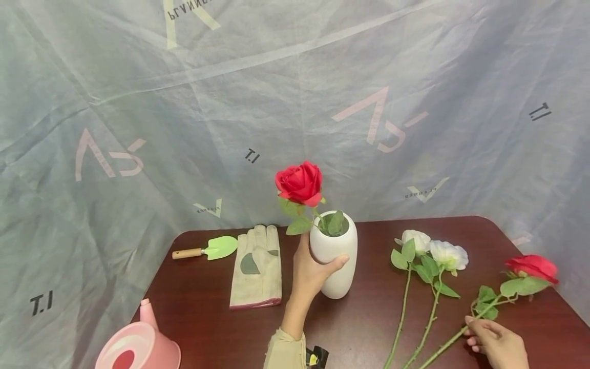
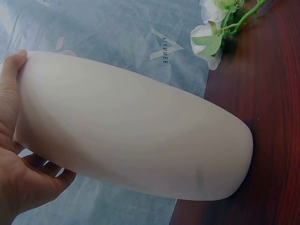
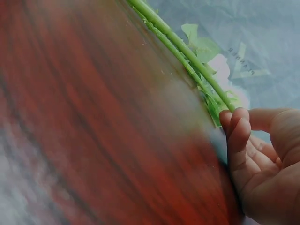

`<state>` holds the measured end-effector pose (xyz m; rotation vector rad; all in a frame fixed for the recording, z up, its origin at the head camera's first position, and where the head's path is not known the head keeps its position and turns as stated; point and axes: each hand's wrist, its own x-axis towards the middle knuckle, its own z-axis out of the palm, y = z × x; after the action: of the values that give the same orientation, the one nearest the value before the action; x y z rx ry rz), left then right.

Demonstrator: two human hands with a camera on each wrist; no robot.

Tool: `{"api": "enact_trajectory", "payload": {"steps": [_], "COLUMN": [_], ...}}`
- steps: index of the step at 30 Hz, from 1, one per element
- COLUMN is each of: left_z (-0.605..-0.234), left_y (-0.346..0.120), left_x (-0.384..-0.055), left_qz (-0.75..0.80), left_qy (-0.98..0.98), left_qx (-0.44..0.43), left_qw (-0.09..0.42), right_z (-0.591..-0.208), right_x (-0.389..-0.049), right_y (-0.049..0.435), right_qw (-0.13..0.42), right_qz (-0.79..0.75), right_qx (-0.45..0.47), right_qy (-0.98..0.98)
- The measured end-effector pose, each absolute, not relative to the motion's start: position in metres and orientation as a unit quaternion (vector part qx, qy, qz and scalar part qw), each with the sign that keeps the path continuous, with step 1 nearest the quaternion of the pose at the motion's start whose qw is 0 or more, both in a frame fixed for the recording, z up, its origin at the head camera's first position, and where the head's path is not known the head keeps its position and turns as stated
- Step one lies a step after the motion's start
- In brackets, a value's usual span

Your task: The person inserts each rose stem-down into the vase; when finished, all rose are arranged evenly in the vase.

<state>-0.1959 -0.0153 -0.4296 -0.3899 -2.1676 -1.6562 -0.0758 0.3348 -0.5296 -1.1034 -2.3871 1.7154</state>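
Note:
My left hand (image 1: 310,274) grips a white vase (image 1: 338,259) around its side, thumb across the front. In the left wrist view the vase (image 2: 136,126) fills the middle, its base at the dark wood. A red rose (image 1: 299,183) stands in the vase, leaning left over the rim. At the right, my right hand (image 1: 498,341) pinches the stem of a second red rose (image 1: 532,270) between thumb and fingertips. That green stem (image 3: 187,54) runs up to the fingertips in the right wrist view. Beside it lie two white roses (image 1: 448,255) with leafy stems.
The dark red wooden table (image 1: 207,292) has a grey printed cloth (image 1: 230,118) hanging behind it. A folded pair of work gloves (image 1: 260,279) and a green trowel (image 1: 221,248) lie left of the vase. A pink watering can (image 1: 161,348) stands at the front left.

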Motion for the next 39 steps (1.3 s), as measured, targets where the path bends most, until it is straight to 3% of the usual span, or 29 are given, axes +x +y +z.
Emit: {"api": "enact_trajectory", "payload": {"steps": [10, 22, 32, 39], "left_z": [-0.428, -0.430, -0.429, -0.428], "left_y": [-0.017, -0.016, -0.013, -0.015], "left_x": [-0.194, -0.196, -0.197, -0.196], "left_qz": [-0.588, -0.587, -0.578, -0.579], "left_qy": [-0.775, -0.773, -0.778, -0.778], "left_qx": [-0.138, -0.148, -0.145, -0.141], "left_qw": [0.186, 0.193, 0.201, 0.196], "right_z": [-0.535, -0.526, -0.491, -0.449], "right_x": [-0.068, -0.067, -0.071, -0.084], "right_y": [0.332, 0.328, 0.317, 0.291], "right_qw": [0.089, 0.093, 0.124, 0.155], "right_qz": [0.616, 0.696, 0.771, 0.775], "right_qx": [-0.286, -0.258, -0.073, 0.004], "right_qy": [-0.729, -0.663, -0.621, -0.613]}}
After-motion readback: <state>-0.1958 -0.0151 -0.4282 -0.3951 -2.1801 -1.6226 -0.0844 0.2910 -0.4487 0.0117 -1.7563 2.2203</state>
